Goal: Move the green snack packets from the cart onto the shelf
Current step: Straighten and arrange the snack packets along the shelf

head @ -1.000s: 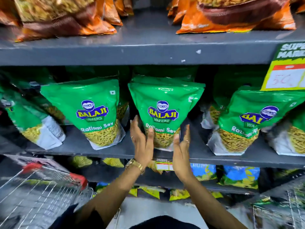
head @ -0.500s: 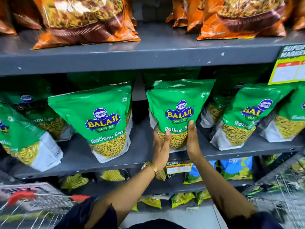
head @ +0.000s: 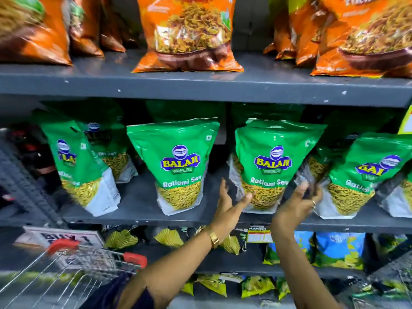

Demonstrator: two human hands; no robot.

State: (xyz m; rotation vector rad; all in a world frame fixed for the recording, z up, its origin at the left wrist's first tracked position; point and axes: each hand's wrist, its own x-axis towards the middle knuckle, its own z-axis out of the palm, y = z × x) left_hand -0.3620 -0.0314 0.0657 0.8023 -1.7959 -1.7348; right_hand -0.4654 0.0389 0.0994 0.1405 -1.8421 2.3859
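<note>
1. Head view: the green snack packet (head: 273, 166) reads "BALAJI WAFERS" and "Ratlami Sev"; it stands upright on the grey shelf (head: 138, 210), long axis vertical, front facing the camera.
2. The left hand (head: 229, 202) is spread open, thumb touching the packet's lower left edge, gripping nothing.
3. The right hand (head: 297, 200) is blurred at the packet's lower right corner; whether its grip has closed cannot be told.
4. A neighbouring packet (head: 179, 163) bears the same wording.
5. Orange snack bags (head: 186, 34) fill the shelf above.
6. The cart (head: 66, 270) sits lower left, near a sign (head: 60, 238) reading "BUY 1".
</note>
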